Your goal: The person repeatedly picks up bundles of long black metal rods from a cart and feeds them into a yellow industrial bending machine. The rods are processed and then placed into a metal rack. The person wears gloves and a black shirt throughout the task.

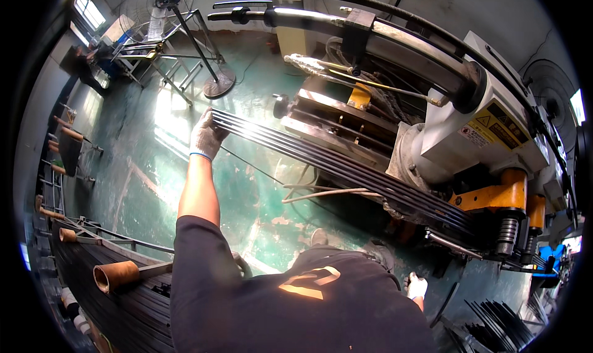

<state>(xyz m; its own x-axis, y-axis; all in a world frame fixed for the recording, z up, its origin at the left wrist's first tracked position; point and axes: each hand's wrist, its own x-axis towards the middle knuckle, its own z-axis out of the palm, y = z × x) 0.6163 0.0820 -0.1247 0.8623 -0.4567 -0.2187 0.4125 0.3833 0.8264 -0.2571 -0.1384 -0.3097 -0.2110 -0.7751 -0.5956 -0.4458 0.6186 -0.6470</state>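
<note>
My left hand (207, 135), in a white knitted glove with a blue cuff edge, is closed round the near-left ends of several long, thin dark metal bars (336, 164). Side by side, the bars slant down to the right along the machine, and their far ends reach its orange bracket (488, 195). Low on the right, beside my body, hangs my gloved right hand (417, 285), apart from the bars. Its fingers look loosely apart, and nothing shows in it. The large machine (448, 140), with a grey-white housing and warning labels, stands at the right.
A rack (133, 254) with brown rollers (116, 276) holds long dark bars at the lower left. Bundled dark bars (500, 325) lie lower right. A stand with a round base (219, 84) and a metal frame table (148, 53) are farther off. Hoses (327, 191) hang beside the machine.
</note>
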